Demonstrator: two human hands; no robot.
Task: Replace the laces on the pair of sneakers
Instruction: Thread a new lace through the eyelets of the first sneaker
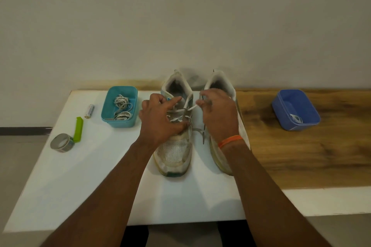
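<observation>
A white lace is being worked at the left sneaker by both hands.

The lace is being pinched by the left hand, lying over the left sneaker, and by the right hand, held just above the right sneaker. The pair is standing side by side on the white surface, between a teal box of coiled laces and a blue box.
</observation>
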